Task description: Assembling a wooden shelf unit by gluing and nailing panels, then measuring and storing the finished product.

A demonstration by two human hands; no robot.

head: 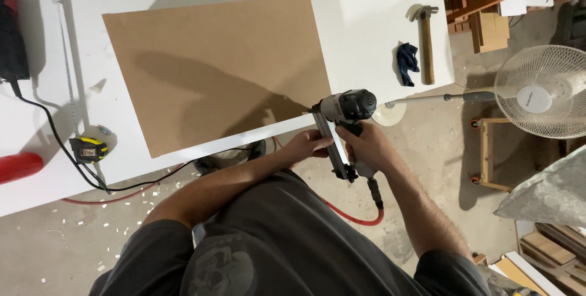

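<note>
Both forearms bent inward, hands meeting just off the near edge of the white surface (378, 21). Right hand (371, 146) wrapped around the nail gun (345, 119) grip, red hose (357, 215) trailing below. Left hand (308, 146) pinches the gun's magazine. Gun nose sits at the near right corner of the brown board (213, 70). Farther: tape measure (88, 148) left, hammer (426, 43) and blue rag (407, 61) right.
</note>
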